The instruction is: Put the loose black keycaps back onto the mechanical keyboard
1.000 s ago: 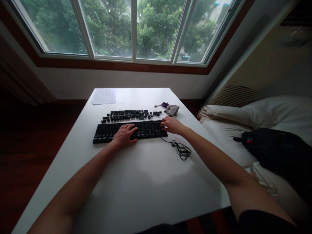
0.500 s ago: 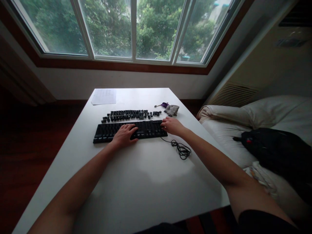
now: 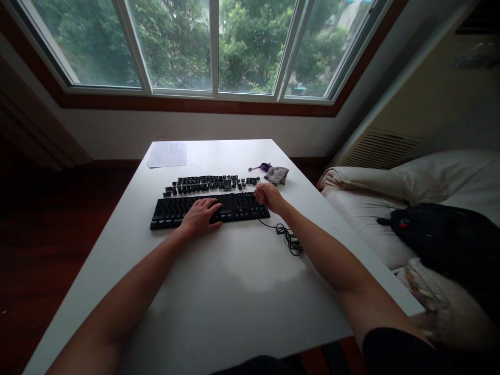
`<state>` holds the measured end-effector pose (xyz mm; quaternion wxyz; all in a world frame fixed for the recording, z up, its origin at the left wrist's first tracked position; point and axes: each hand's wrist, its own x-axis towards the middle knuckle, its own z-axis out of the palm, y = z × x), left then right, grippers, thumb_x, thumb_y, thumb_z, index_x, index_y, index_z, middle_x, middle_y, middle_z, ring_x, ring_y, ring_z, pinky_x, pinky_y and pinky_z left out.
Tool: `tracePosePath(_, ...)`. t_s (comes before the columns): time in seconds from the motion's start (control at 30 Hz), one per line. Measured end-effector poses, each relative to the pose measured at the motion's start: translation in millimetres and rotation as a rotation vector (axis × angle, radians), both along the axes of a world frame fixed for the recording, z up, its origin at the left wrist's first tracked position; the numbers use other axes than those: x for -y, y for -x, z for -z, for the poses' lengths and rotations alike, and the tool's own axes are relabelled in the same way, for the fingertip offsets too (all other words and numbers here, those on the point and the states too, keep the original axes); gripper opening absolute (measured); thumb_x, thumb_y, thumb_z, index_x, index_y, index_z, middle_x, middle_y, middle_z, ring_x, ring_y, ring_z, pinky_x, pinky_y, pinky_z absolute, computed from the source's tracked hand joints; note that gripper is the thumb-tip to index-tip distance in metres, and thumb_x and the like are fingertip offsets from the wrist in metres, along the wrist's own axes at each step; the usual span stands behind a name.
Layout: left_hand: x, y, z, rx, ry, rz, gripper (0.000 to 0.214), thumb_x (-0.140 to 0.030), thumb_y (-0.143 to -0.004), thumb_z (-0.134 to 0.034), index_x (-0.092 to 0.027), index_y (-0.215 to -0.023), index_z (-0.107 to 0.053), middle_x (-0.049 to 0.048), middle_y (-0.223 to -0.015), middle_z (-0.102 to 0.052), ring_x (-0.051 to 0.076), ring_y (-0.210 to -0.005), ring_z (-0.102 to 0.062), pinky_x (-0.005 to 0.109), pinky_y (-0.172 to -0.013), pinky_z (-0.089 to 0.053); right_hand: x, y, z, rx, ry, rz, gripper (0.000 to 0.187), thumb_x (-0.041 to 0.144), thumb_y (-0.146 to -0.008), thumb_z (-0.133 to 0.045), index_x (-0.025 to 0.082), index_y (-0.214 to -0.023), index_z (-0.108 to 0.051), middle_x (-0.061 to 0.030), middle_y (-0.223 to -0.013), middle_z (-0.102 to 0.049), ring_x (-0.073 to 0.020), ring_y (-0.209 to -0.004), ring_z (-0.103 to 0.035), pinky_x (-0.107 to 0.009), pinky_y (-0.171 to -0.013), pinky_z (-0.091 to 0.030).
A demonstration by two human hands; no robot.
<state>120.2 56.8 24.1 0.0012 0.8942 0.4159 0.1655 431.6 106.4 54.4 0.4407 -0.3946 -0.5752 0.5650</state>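
Observation:
A black keyboard (image 3: 167,212) lies across the white table. My left hand (image 3: 200,214) rests on its middle, fingers spread flat over the keys and thumb by the near edge. Over the keyboard's right end is my right hand (image 3: 269,197), its fingers closed. A thin pale line shows beside those fingers; whether it is a wire tool in them or part of the keyboard I cannot make out. Behind the keyboard, loose black keycaps (image 3: 213,183) lie in rows. The keyboard's black cable (image 3: 291,240) is coiled on the table at right, partly behind my right forearm.
A grey cloth (image 3: 277,175) and a purple-handled brush-like tool (image 3: 265,166) lie at the table's right rear. Paper sheets (image 3: 167,154) sit at the far left corner. Right of the table (image 3: 219,302) is a pale-covered bed (image 3: 359,195) with a black bag (image 3: 445,234).
My right hand has shifted slightly up and left over the keyboard's right end, its fingers now curled tighter. The right forearm has moved inward over the cable. My left hand stays in place.

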Motion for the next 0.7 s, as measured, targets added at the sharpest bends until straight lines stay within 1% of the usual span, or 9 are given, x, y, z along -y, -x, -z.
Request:
tracePosePath(0.1,0,-1,-0.7,0.003,0.001,0.002,0.063,-0.053,-0.086,-0.066,-0.027,-0.142,-0.054,0.0103,-0.148,-0.050,0.034,-0.134,-0.045,0.052,-0.116,-0.034,2,5,9.3,0.072,0.047,-0.005,0.038,0.041,-0.079,-0.053,0.025,-0.058,-0.026,0.0066,-0.048,-0.028,-0.0094,-0.045,-0.023,-0.025,-0.044,-0.019)
tracePosePath(0.2,1,-1,-1.3,0.005,0.009,0.001,0.063,-0.052,-0.086,-0.066,-0.028,-0.143,-0.053,0.0094,-0.148,-0.050,0.034,-0.135,-0.045,0.053,-0.116,-0.034,2,7,15.6,0.132,0.052,-0.001,0.036,0.042,-0.078,-0.053,0.025,-0.058,-0.027,0.0070,-0.049,-0.028,-0.0093,-0.045,-0.023,-0.025,-0.045,-0.020)
tracePosePath(0.27,1,-1,-1.5,0.006,0.011,-0.003,0.063,-0.052,-0.086,-0.066,-0.029,-0.143,-0.053,0.0088,-0.149,-0.050,0.034,-0.135,-0.044,0.052,-0.116,-0.034,-1,6,16.7,0.161,0.028,0.023,0.037,0.044,-0.080,-0.053,0.025,-0.059,-0.029,0.0069,-0.050,-0.030,-0.0095,-0.046,-0.025,-0.025,-0.046,-0.022)
tracePosePath(0.33,1,-1,-1.6,0.006,0.011,-0.003,0.063,-0.052,-0.086,-0.066,-0.028,-0.142,-0.054,0.0088,-0.149,-0.050,0.034,-0.135,-0.044,0.052,-0.116,-0.034,-8,4,15.5,0.227,-0.036,0.095,0.037,0.048,-0.082,-0.052,0.025,-0.061,-0.032,0.0064,-0.052,-0.032,-0.0101,-0.048,-0.027,-0.025,-0.047,-0.025)
tracePosePath(0.43,1,-1,-1.4,0.005,0.013,0.000,0.063,-0.053,-0.086,-0.066,-0.028,-0.142,-0.054,0.0090,-0.148,-0.050,0.034,-0.135,-0.044,0.052,-0.116,-0.034,-23,0,12.0,0.473,-0.241,0.233,0.038,0.050,-0.085,-0.055,0.023,-0.063,-0.039,0.0041,-0.058,-0.042,-0.0119,-0.055,-0.038,-0.026,-0.055,-0.032)
tracePosePath(0.5,1,0,-1.5,0.003,0.011,0.001,0.063,-0.053,-0.086,-0.066,-0.028,-0.142,-0.054,0.0091,-0.148,-0.050,0.034,-0.135,-0.044,0.052,-0.116,-0.034,-33,0,10.1,0.690,-0.382,0.279,0.031,0.045,-0.085,-0.059,0.021,-0.068,-0.050,0.0020,-0.065,-0.054,-0.0136,-0.063,-0.047,-0.027,-0.062,-0.036)
tracePosePath(0.53,1,0,-1.6,0.003,0.008,0.000,0.063,-0.053,-0.086,-0.066,-0.028,-0.142,-0.054,0.0091,-0.148,-0.050,0.034,-0.135,-0.044,0.052,-0.116,-0.034,-38,1,9.5,0.794,-0.425,0.276,0.025,0.041,-0.085,-0.061,0.020,-0.073,-0.056,0.0010,-0.069,-0.059,-0.0143,-0.066,-0.051,-0.027,-0.065,-0.037)
tracePosePath(0.6,1,0,-2.1,0.006,0.002,0.000,0.063,-0.052,-0.086,-0.067,-0.027,-0.142,-0.054,0.0096,-0.148,-0.050,0.033,-0.135,-0.044,0.052,-0.116,-0.034,-45,6,8.8,0.969,-0.455,0.240,0.014,0.033,-0.085,-0.063,0.020,-0.089,-0.064,-0.0007,-0.079,-0.068,-0.0152,-0.072,-0.057,-0.026,-0.068,-0.039)
tracePosePath(0.7,1,0,-3.5,0.007,0.001,0.003,0.063,-0.052,-0.085,-0.067,-0.027,-0.142,-0.054,0.0097,-0.148,-0.050,0.033,-0.134,-0.045,0.052,-0.116,-0.034,-52,17,7.8,1.174,-0.446,0.180,0.016,0.028,-0.087,-0.064,0.022,-0.102,-0.067,-0.0032,-0.093,-0.074,-0.0169,-0.081,-0.063,-0.026,-0.072,-0.041)
